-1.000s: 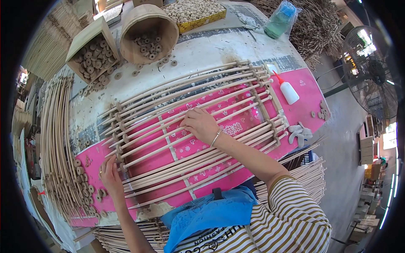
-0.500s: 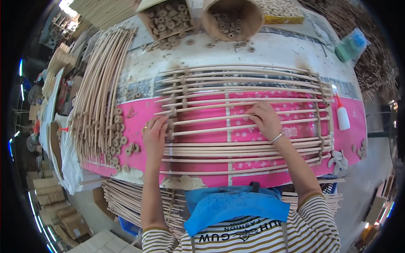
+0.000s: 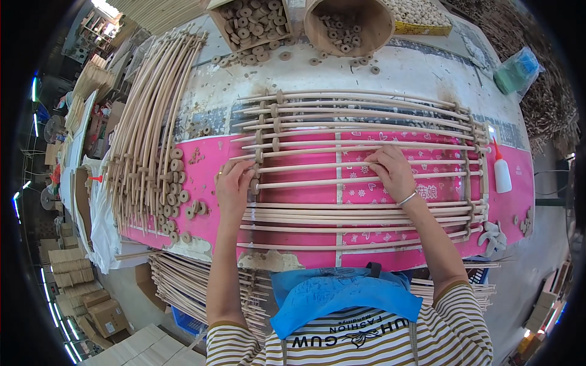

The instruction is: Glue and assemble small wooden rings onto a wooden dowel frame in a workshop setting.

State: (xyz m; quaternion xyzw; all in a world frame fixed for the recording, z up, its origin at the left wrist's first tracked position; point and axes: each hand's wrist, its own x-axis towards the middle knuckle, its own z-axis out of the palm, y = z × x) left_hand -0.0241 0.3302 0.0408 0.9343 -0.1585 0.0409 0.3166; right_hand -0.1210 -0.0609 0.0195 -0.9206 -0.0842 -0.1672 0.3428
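Note:
Several pale wooden rods (image 3: 342, 230) lie side by side across the table, with small wooden rings (image 3: 276, 125) threaded near their left ends and more along their right ends. My left hand (image 3: 234, 183) is at the left end of a middle rod, thumb and fingers pinched together there beside a ring (image 3: 254, 185). My right hand (image 3: 394, 175) pinches the same rod (image 3: 317, 166) near its middle, its fingertips curled over it. What exactly lies between the left fingertips is partly hidden by the fingers.
A bundle of ringed rods (image 3: 143, 131) and loose rings (image 3: 174, 198) lie at the left. Behind are a box of rings (image 3: 244, 46), a round tub (image 3: 381, 43) and a yellow tray of beads (image 3: 421, 28). A red-tipped glue bottle (image 3: 502, 175) and white glove (image 3: 492, 238) lie right.
The whole view has shifted slightly to the right. My left fingers have closed in nearer the rod's end and ring; my right hand stays at about the same place on the rod.

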